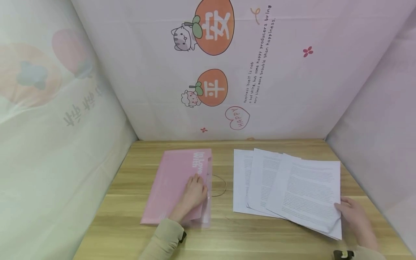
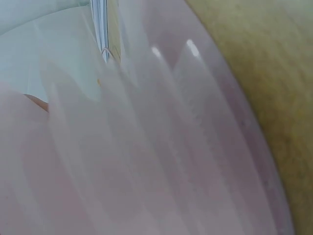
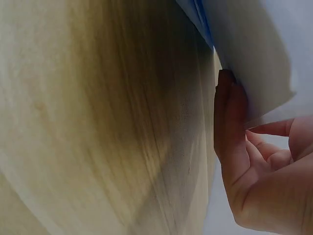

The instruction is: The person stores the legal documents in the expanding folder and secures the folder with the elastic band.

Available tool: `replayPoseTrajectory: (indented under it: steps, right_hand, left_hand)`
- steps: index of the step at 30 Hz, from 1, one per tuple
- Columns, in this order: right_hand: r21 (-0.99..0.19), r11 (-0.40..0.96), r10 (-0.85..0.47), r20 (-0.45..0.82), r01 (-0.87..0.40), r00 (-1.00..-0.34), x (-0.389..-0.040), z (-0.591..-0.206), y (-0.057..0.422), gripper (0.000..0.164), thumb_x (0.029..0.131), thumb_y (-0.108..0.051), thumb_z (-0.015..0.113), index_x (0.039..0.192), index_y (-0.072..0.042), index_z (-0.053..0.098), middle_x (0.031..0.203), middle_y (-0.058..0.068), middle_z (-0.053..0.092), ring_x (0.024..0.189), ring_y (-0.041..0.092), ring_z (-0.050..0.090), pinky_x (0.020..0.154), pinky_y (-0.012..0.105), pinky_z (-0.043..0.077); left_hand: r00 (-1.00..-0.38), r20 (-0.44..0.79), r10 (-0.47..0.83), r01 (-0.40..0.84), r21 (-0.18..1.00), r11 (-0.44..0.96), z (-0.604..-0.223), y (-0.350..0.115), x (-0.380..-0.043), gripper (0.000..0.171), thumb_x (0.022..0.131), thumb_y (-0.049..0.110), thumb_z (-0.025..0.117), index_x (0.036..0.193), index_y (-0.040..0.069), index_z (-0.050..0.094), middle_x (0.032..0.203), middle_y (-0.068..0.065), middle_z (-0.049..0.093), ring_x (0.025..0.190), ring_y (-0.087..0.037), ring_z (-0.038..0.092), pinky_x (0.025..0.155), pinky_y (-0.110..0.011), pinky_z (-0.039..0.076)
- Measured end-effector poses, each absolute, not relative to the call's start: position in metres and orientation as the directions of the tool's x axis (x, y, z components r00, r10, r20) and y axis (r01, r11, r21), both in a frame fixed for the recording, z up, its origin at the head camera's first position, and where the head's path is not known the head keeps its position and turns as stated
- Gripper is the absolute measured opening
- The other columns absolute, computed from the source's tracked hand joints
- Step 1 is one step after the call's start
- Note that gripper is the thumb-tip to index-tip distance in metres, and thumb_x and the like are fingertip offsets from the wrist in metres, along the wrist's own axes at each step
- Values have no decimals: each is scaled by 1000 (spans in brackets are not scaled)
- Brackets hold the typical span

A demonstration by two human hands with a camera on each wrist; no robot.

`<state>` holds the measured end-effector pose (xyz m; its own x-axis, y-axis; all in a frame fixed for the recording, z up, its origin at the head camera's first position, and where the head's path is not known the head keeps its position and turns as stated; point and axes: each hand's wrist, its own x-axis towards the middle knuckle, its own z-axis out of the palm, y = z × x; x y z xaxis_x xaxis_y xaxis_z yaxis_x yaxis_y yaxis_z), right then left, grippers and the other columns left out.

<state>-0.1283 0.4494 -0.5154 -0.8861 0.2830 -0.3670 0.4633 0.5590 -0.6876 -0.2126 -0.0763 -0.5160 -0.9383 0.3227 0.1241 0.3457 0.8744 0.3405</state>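
Note:
A translucent pink expanding file folder (image 1: 172,184) lies at the left of the table, its cover bearing white lettering. Its pleated pockets (image 2: 161,147) fan apart in the left wrist view, where the hand itself is hidden. My left hand (image 1: 193,193) grips the folder's right edge, fingers over the cover and thumb at the rim. On the right, printed paper sheets (image 1: 308,191) lie fanned in overlapping stacks. My right hand (image 1: 354,215) pinches the rightmost stack by its right edge; the right wrist view shows fingers (image 3: 232,122) under the lifted paper (image 3: 259,58).
A thin elastic loop (image 1: 224,186) sticks out from the folder's right side. Something blue (image 3: 198,17) shows beneath the paper. White printed cloth walls (image 1: 276,119) enclose the wooden table (image 1: 243,238) at the back and both sides.

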Motion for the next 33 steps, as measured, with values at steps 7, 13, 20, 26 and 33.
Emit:
replayPoseTrajectory:
  steps: [7,13,20,26,33]
  right_hand:
    - [-744,496,255,-368,448,-894,-127,-514,455,73,104,-33,38,149,18,11,113,24,63,79,-13,48,73,18,46]
    - [-784,381,261,-418,490,-870,-127,-513,455,73,104,-29,40,152,13,5,86,-25,55,75,-7,56,71,20,52]
    - [-792,363,297,-401,491,-867,-126,-512,447,74,103,-29,45,152,12,9,81,-24,56,72,-3,59,69,23,53]
    - [-811,388,255,-361,437,-897,-128,-510,435,69,104,-25,42,151,14,10,79,-28,57,74,-4,59,70,20,53]
    - [-820,360,251,-375,445,-893,-136,-511,422,69,102,-22,45,151,14,11,81,-24,60,74,-4,60,70,21,53]
  left_hand:
    - [-938,125,324,347,360,866,-512,-77,-212,47,96,16,49,127,-19,53,137,-37,51,136,-47,45,118,-54,33]
    - [-937,100,333,346,381,858,-510,-78,-212,48,97,17,48,127,-19,52,138,-36,51,137,-47,44,119,-55,32]
    - [-934,88,348,352,403,845,-510,-79,-214,38,94,17,52,112,-16,59,137,-38,50,136,-48,44,119,-55,32]
    - [-930,94,356,364,384,849,-511,-80,-217,22,94,18,55,79,2,56,134,-37,54,132,-47,49,117,-53,35]
    - [-927,177,331,375,372,849,-509,-78,-219,20,85,14,66,70,5,56,84,-14,65,76,-26,58,77,-39,52]
